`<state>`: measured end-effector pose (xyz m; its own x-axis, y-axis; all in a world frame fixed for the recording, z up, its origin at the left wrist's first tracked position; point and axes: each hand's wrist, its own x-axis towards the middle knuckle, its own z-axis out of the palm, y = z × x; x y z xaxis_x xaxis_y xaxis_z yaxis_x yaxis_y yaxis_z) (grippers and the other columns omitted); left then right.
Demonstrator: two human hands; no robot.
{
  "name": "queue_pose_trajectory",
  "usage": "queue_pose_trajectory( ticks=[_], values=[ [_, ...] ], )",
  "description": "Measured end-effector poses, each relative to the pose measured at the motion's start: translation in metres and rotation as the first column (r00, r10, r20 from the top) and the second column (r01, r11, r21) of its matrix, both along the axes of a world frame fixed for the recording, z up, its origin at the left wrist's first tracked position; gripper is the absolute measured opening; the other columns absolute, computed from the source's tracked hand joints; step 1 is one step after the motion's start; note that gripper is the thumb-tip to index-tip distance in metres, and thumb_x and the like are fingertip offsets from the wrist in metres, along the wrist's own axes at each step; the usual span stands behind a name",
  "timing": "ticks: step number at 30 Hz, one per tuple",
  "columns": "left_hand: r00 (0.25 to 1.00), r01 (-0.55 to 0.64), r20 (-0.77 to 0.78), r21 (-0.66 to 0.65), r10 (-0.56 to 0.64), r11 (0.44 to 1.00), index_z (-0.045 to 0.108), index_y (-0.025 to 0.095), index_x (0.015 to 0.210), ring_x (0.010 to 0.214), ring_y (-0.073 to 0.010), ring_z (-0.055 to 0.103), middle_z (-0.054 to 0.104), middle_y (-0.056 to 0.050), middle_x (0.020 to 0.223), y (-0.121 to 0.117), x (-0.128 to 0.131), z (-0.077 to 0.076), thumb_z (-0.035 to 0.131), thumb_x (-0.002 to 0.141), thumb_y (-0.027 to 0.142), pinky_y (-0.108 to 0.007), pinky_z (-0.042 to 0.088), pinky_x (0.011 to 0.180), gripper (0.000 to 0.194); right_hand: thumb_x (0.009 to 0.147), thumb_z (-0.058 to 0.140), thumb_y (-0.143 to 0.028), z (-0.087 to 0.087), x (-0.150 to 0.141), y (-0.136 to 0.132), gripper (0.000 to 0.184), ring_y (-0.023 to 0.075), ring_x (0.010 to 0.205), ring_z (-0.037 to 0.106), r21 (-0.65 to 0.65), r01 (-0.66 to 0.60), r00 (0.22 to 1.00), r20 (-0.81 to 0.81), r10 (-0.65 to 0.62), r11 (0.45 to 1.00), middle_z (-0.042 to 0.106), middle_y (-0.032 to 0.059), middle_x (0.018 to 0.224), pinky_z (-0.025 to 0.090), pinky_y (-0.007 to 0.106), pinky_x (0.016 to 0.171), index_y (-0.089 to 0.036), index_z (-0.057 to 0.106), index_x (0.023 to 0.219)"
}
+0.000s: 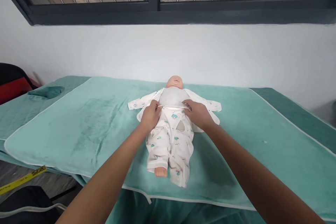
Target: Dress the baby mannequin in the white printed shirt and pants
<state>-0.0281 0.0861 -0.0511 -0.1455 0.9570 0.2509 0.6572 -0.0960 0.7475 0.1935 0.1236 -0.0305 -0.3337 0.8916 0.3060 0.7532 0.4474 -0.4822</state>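
A baby doll (175, 82) lies on its back, its head toward the wall. White printed pants (170, 136) cover its legs, with one foot (160, 172) showing at the left cuff. An open white jacket (147, 100) lies under its trunk, sleeves spread to both sides. My left hand (151, 114) has its fingers closed on the waistband at the doll's left-hand side in view. Across from it, my right hand (197, 112) pinches the same waistband on the other side. The bare grey-white belly (173, 97) shows above the waistband.
A green bed cover (78, 122) with white edging lies under the doll. Behind it stand a white wall (168, 49) and a dark-framed window (157, 12). To the left are a face hole (47, 92), a red and black item (15, 89) and yellow tape (23, 180).
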Motion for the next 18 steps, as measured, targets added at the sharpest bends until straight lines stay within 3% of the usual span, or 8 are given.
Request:
queue_pose_trajectory(
  ticks=[4, 8, 10, 12, 18],
  values=[
    [0.998, 0.019, 0.06, 0.007, -0.02, 1.0, 0.045, 0.024, 0.082, 0.064, -0.017, 0.047, 0.047, 0.005, 0.062, 0.021, 0.002, -0.002, 0.047, 0.09, 0.032, -0.028, 0.031, 0.066, 0.011, 0.078, 0.052, -0.025, -0.011, -0.004, 0.032, 0.024, 0.0159, 0.064, 0.052, -0.066, 0.037, 0.974, -0.22, -0.051, 0.997, 0.054, -0.004, 0.061, 0.038, 0.027, 0.064, -0.022, 0.064, 0.098],
    [0.995, 0.007, 0.098, 0.004, -0.007, 1.0, 0.047, 0.023, 0.081, 0.063, -0.0151, 0.044, 0.046, 0.005, 0.062, 0.018, -0.001, -0.018, 0.05, 0.089, 0.037, -0.027, 0.03, 0.065, 0.017, 0.076, 0.059, -0.038, -0.037, -0.006, 0.034, 0.017, 0.0144, 0.059, 0.045, -0.199, 0.129, 0.848, -0.486, -0.212, 0.971, 0.045, -0.0053, 0.057, 0.035, 0.026, 0.058, -0.022, 0.055, 0.077],
    [0.987, 0.024, 0.159, -0.03, -0.019, 0.999, 0.049, 0.022, 0.08, 0.062, -0.0142, 0.041, 0.043, 0.006, 0.061, 0.012, -0.004, -0.027, 0.051, 0.088, 0.042, -0.027, 0.03, 0.064, 0.022, 0.077, 0.061, -0.047, -0.044, -0.001, 0.029, 0.028, 0.0126, 0.054, 0.039, -0.331, 0.039, 0.812, -0.539, -0.223, 0.943, 0.043, -0.0053, 0.056, 0.031, 0.026, 0.052, -0.022, 0.049, 0.07],
    [0.97, 0.045, 0.243, -0.066, -0.028, 0.997, 0.05, 0.022, 0.079, 0.062, -0.0133, 0.039, 0.041, 0.006, 0.061, 0.007, -0.009, -0.034, 0.052, 0.087, 0.046, -0.026, 0.03, 0.062, 0.026, 0.078, 0.061, -0.053, -0.042, 0.009, 0.025, 0.037, 0.0113, 0.051, 0.036, -0.427, -0.127, 0.815, -0.56, -0.151, 0.895, 0.042, -0.0048, 0.056, 0.027, 0.026, 0.049, -0.022, 0.047, 0.066],
    [0.903, 0.148, 0.421, -0.121, -0.084, 0.982, 0.048, 0.019, 0.071, 0.067, -0.0118, 0.037, 0.041, 0.004, 0.069, -0.001, -0.023, -0.039, 0.052, 0.088, 0.049, -0.023, 0.03, 0.061, 0.035, 0.082, 0.062, -0.052, -0.029, 0.037, 0.027, 0.036, 0.0106, 0.059, 0.04, -0.504, -0.433, 0.794, -0.606, 0.052, 0.747, 0.046, -0.0029, 0.063, 0.033, 0.026, 0.056, -0.019, 0.055, 0.07]
  ],
)
